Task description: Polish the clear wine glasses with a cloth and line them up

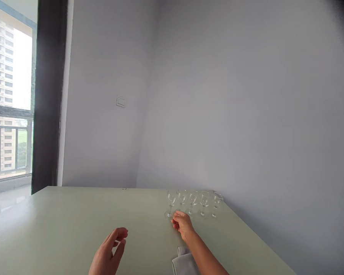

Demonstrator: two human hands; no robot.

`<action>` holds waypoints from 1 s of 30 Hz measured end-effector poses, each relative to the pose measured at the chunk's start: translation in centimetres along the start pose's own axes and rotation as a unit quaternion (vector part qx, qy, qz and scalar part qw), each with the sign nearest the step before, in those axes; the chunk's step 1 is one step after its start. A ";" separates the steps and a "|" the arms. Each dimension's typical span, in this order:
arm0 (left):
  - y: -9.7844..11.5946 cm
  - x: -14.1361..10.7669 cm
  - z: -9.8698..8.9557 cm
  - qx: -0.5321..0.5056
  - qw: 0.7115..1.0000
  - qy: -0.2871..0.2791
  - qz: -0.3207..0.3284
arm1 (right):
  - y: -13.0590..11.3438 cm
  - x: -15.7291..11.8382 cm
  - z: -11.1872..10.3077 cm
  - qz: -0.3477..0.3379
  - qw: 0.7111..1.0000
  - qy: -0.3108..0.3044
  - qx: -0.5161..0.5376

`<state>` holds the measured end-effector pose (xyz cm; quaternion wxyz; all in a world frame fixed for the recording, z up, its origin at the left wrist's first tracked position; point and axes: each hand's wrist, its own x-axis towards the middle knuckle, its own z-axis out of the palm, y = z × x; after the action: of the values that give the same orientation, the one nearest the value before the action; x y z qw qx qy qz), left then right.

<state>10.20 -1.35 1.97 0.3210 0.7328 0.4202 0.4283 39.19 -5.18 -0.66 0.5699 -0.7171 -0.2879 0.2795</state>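
Several clear stemmed glasses stand upright in a row at the back right of the pale green table (74, 225). The leftmost glass (172, 198) has its foot just beyond the fingers of my right hand (182, 223). That hand is closed, its fingertips pinched near the glass bases; what they hold, if anything, is too small to make out. My left hand (110, 248) is over the table at the front, fingers curled with a gap between thumb and fingertips, holding nothing. Beneath my right forearm lies a folded grey cloth (185, 263).
The rightmost glass (217, 199) is close to the table's back right corner. Grey walls (232, 114) rise behind and to the right of the table. A dark frame and a window (23, 84) are on the left.
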 end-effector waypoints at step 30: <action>-5.1 3.5 0.4 -0.061 0.982 -0.066 -0.164 | -1.2 -3.4 6.7 -0.029 0.989 0.066 0.133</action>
<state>9.78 4.02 -1.20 0.4582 0.6592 0.4859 0.3457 31.88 -3.11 -0.53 0.6857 -0.6434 -0.2305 0.2506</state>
